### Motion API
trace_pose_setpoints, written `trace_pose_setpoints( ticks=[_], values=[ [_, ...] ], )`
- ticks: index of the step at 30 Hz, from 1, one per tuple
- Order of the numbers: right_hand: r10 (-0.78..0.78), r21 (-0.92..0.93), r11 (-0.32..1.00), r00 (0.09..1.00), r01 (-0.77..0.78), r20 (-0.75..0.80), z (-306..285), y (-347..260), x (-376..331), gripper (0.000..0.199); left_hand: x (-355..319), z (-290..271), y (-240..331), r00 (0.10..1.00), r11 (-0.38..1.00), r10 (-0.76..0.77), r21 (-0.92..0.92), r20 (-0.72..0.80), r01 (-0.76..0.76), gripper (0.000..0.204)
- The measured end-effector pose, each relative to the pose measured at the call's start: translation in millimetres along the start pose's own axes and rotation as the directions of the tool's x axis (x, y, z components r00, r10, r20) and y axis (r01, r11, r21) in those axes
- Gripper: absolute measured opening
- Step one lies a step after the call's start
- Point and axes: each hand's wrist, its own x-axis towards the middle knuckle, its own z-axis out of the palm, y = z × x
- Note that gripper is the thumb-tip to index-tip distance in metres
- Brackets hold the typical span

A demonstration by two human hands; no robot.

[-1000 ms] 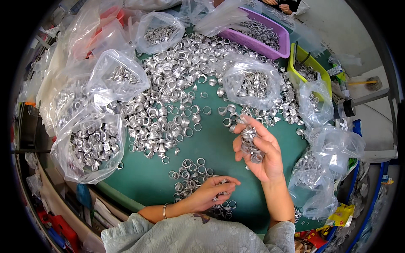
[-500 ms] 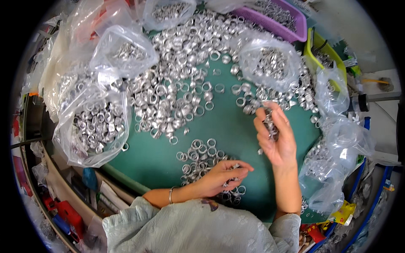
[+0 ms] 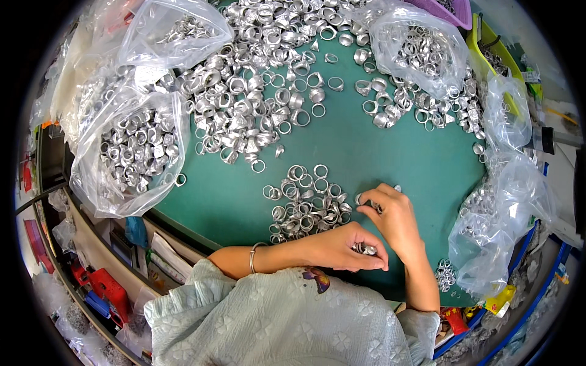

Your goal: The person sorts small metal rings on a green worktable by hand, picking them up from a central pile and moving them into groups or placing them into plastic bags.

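Silvery metal rings lie in a small pile point(image 3: 311, 204) on the green tabletop point(image 3: 317, 143) near me. My left hand point(image 3: 342, 245) is at the pile's near side, its fingers curled around several rings point(image 3: 364, 248). Just beyond it on the right, my right hand point(image 3: 395, 224) bends downward with rings point(image 3: 370, 205) partly showing under its fingers. How many rings each hand has is hidden. A much larger heap of rings point(image 3: 250, 113) spreads over the far left and middle of the table, and a smaller group point(image 3: 390, 107) lies at the far right.
Clear plastic bags of rings stand at the left point(image 3: 137, 155), far left point(image 3: 183, 33), far right point(image 3: 421, 52) and right edge point(image 3: 488, 210). Beyond are a purple basket point(image 3: 448, 12) and a yellow-green basket point(image 3: 497, 55). A few rings point(image 3: 445, 274) lie near my right forearm.
My right hand has come nearer from the far right group, down beside the small pile. My left hand has shifted a little right, still curled around rings. The view has shifted too.
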Motion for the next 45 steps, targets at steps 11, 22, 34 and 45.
trace_pose_setpoints(
  ticks=[11,22,34,45],
  values=[
    [0.152,0.711,0.698,0.988,-0.087,-0.029,-18.0,-8.6,-14.0,0.010,-7.1,2.8,13.7,0.993,0.995,0.077,0.072,-0.091,-0.071,0.015],
    [0.087,0.992,0.049,0.989,-0.120,0.115,-30.9,-11.8,-27.2,0.010,-12.9,9.5,16.7,0.869,0.930,0.349,0.013,-0.351,-0.368,0.012],
    [0.100,0.968,-0.023,0.963,-0.249,0.250,-25.1,-25.6,-29.2,0.007,-12.1,12.2,19.3,0.750,0.892,0.416,0.069,-0.514,-0.448,0.031],
    [0.165,0.984,0.131,0.981,-0.125,0.102,-21.2,-32.5,-28.7,0.010,-10.3,8.0,13.2,0.803,0.850,0.308,-0.231,-0.511,-0.473,0.020]
  ],
)
